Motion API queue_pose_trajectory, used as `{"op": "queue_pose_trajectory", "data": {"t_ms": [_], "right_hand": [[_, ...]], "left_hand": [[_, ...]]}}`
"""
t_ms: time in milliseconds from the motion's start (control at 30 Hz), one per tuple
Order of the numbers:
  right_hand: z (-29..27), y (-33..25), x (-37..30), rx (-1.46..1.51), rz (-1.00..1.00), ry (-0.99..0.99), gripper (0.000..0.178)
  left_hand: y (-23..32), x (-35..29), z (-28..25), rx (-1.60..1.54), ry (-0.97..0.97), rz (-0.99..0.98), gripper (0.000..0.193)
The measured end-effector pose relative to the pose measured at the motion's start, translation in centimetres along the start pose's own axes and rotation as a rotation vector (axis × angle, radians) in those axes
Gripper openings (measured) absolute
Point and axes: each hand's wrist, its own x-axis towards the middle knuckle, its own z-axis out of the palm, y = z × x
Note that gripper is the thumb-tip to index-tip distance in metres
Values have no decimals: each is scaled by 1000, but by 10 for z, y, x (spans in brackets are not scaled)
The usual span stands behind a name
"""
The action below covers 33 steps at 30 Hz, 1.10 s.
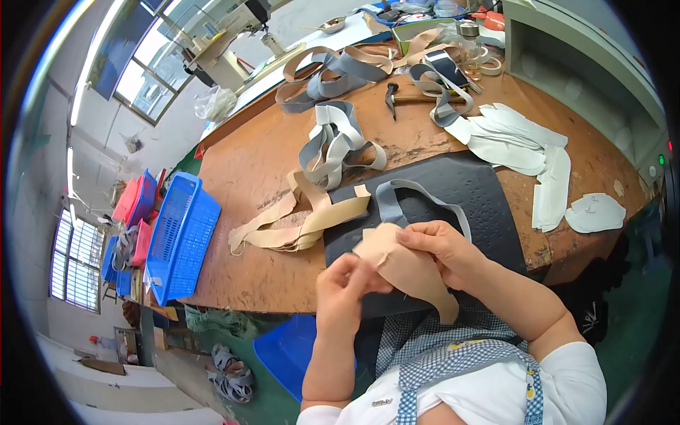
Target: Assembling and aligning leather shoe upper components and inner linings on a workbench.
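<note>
Over the near edge of the black mat (453,173), a beige, curved piece of sheet material (414,273) is in my hands. My right hand (446,251) grips its upper right edge between thumb and fingers, and its narrow tail hangs down. At the left edge of the piece, my left hand (343,287) is closed in a pinch, slightly blurred; its fingertips meet the edge. Just beyond the piece, a grey strip (425,191) loops across the mat. Tan strips (304,219) lie to the left, partly on the mat.
Grey and white strips (336,145) lie behind the mat, near a hammer (418,98). White cut pieces (520,138) spread to the right, before a grey-green cabinet (588,78). A blue basket (185,237) stands at the table's left edge. A glass jar (469,46) stands at the back.
</note>
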Motion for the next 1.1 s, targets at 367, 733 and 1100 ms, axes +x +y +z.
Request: {"op": "queue_pose_trajectory", "data": {"t_ms": [367, 733, 1100], "right_hand": [[35, -16, -14, -1011, -442, 11, 18], [-18, 12, -38, -921, -378, 288, 21], [-6, 5, -87, -1220, -499, 275, 12]], "left_hand": [[53, -21, 38, 680, -163, -149, 25], [-28, -5, -7, 1030, -662, 149, 63], [-27, -4, -37, 1441, -694, 513, 23]]}}
